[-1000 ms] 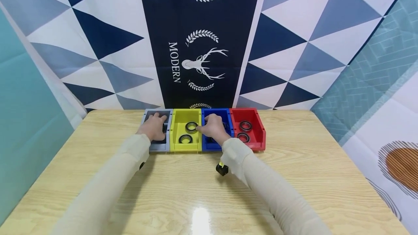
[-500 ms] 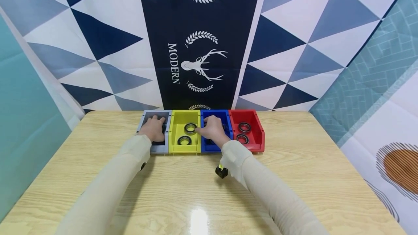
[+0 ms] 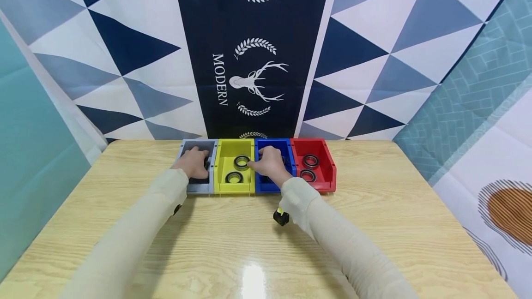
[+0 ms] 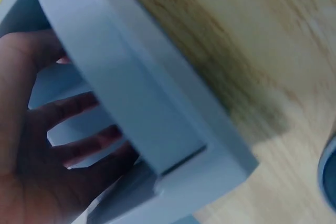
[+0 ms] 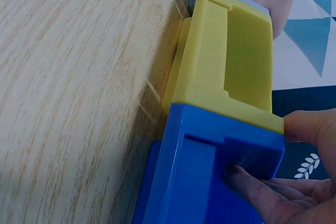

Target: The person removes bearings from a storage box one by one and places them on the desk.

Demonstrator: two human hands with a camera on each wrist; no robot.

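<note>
Four bins stand touching in a row on the wooden table (image 3: 224, 243), and we start at the left. There we see the left hand (image 3: 193, 162) reaching down into the grey bin (image 3: 203, 188), its fingers spread behind the front wall in the left wrist view. Their tips are hidden, so we cannot tell whether they grasp anything; we can make out a dark object (image 3: 206, 163) just beside the thumb, its shape unclear to us.

Between the two hands' fingers we find the yellow bin (image 3: 232, 188) with two black-edged rings: the upper ring (image 3: 235, 163) lies just beside the right thumb, the lower ring (image 3: 227, 178) a little farther from it.

Next we come to the right hand (image 3: 270, 165). Its thumb is at the edge where yellow meets blue, and its forefinger points down inside the blue bin (image 3: 266, 188). We see these fingers extended and apart, with nothing gripped between them.

To the right of those fingers we see the red bin (image 3: 326, 184), holding two more rings, the farther ring (image 3: 304, 161) and the nearer ring (image 3: 313, 176), both well clear of the fingers.
</note>
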